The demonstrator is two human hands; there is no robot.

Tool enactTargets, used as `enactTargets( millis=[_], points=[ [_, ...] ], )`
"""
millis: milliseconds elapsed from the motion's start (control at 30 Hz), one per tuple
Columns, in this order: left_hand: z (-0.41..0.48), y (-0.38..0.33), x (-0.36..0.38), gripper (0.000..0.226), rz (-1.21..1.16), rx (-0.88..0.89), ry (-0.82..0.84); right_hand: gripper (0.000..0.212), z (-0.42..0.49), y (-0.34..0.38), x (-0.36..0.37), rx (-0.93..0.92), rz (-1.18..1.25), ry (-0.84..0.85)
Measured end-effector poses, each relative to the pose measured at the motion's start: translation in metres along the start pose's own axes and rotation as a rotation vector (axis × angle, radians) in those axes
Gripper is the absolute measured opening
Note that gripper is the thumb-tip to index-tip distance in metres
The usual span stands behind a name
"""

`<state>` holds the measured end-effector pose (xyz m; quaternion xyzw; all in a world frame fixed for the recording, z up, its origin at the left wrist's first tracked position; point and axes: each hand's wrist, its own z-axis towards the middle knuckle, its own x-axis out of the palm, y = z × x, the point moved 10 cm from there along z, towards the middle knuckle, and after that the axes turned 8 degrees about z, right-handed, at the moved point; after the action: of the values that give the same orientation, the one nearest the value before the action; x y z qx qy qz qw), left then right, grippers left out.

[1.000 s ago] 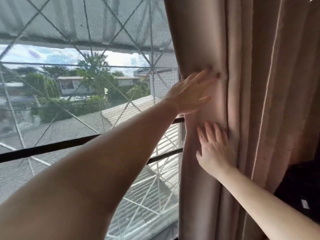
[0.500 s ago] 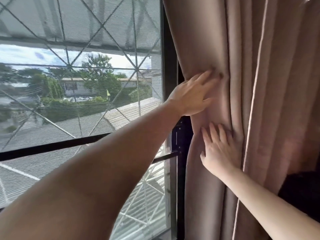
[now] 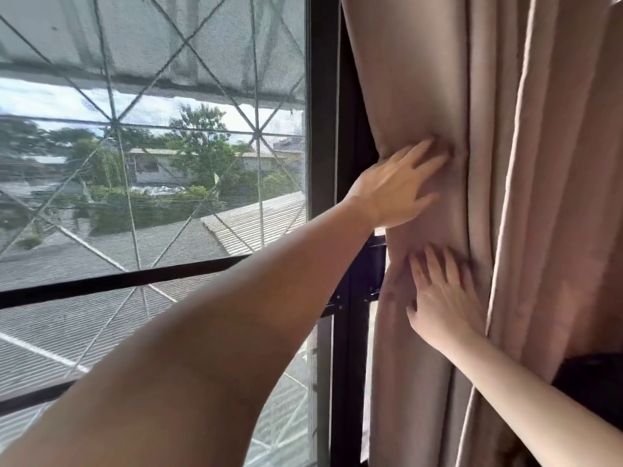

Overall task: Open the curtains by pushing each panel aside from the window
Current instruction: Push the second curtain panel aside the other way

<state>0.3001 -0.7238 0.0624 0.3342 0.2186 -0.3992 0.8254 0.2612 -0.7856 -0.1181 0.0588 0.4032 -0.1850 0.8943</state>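
Note:
A beige-pink curtain panel (image 3: pixel 421 79) hangs bunched in folds at the right side of the window (image 3: pixel 151 163). My left hand (image 3: pixel 394 190) lies flat against the panel's left edge with fingers spread, pressing the cloth rightward. Below it my right hand (image 3: pixel 441 298) also lies flat on the fabric, fingers apart and pointing up. Neither hand grips the cloth. The panel's left edge stands just right of the dark vertical window frame (image 3: pixel 323 129).
The window has a mesh screen with a diagonal metal grille and a dark horizontal bar (image 3: pixel 118 281). Outside are roofs and trees. A dark object (image 3: pixel 593 382) sits at the lower right, behind the curtain folds.
The curtain's left edge has moved right, uncovering the dark vertical frame and more glass. Both hands travelled right with the cloth, still flat on it.

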Motion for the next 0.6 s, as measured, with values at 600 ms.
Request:
enactTargets(
  millis=[600],
  points=[
    [0.036,-0.013,0.026,0.068,-0.060,-0.004,0.017,0.088,0.020,-0.039,0.020,0.033,0.021,-0.045]
  ],
)
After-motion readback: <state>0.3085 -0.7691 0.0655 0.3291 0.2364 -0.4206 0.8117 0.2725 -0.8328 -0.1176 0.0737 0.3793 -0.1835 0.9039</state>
